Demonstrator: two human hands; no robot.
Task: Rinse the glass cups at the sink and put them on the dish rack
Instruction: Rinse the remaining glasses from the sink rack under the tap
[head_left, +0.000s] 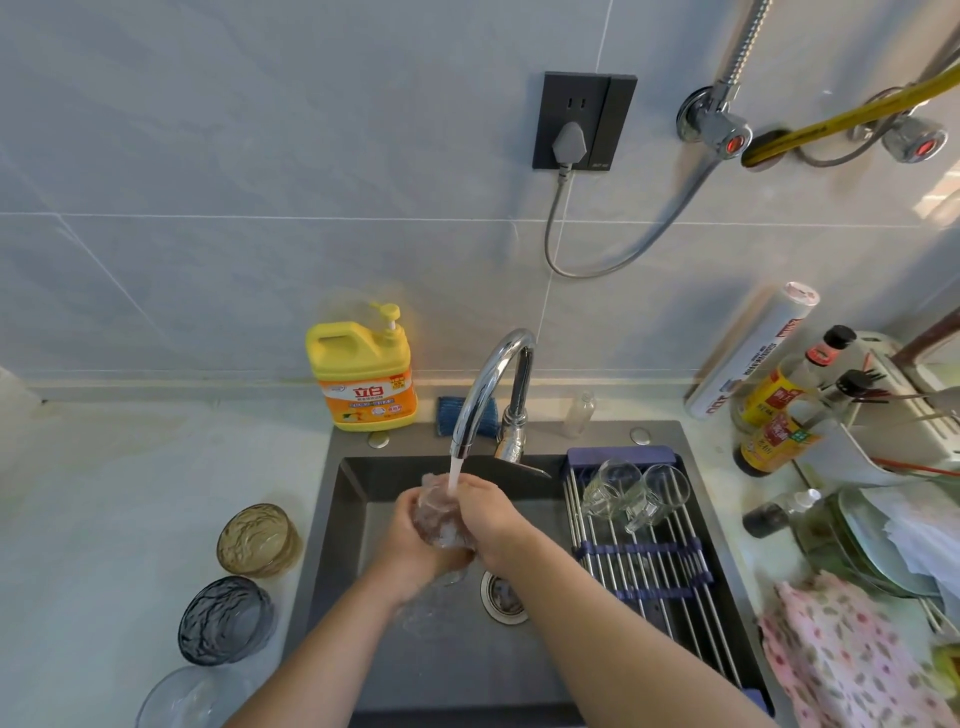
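A clear glass cup (440, 525), its wall blurred by wetness, is clasped over the dark matte sink (332, 525); the left grip (413, 543) curls round its left side and underside, and the right grip (491, 512) curls round its right side; the cup lies between the two palms, its upper end poking out at the far side; a thin stream of water (453, 475) from the curved chrome faucet (491, 384) falls onto that end; at right, a dish rack (654, 564) of steel rods with dark blue bands spans the sink; two handled cups (613, 486) of clear glass rest on its far part, just beside each other; on the pale counter (130, 483) at left stand a rippled amber bowl (258, 540), a rippled smoky grey bowl (227, 621) and, nearest, a clear bowl (189, 699) cut off by the frame edge.
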